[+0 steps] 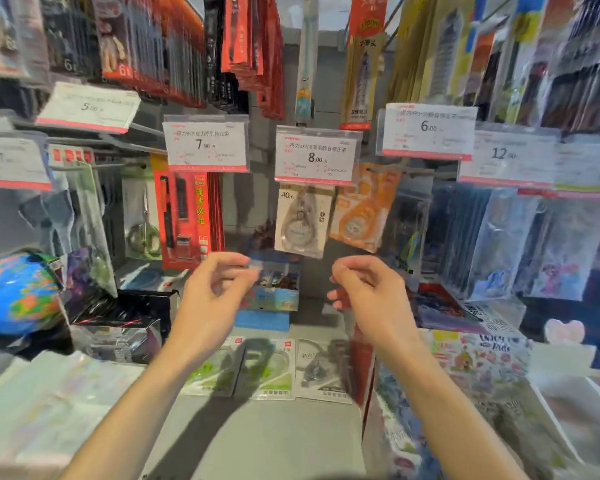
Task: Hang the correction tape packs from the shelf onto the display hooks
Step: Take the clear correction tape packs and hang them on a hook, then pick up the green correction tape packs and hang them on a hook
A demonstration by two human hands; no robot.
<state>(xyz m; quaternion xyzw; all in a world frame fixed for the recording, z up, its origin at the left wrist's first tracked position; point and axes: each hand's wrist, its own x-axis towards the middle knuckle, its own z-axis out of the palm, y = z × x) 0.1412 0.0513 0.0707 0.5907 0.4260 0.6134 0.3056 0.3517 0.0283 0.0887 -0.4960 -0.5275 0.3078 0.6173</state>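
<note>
A clear correction tape pack (302, 221) marked 40m hangs on a display hook under the 8.00 price tag (315, 157). An orange pack (359, 211) hangs just to its right. On the shelf (257, 441) below lie two green correction tape packs (215, 374) (272, 374) and a grey one (323, 372), side by side. My left hand (219, 282) and my right hand (364, 285) are raised just below the hanging clear pack, one on each side. Their fingers are loosely curled and I see nothing between them.
Rows of hooks with red pen packs (184, 220), scissors (142, 230) and price tags crowd the wall. A globe (18, 292) stands at the left. A small blue box (274, 289) sits behind my hands. Sticker sheets (471, 372) lie at the right.
</note>
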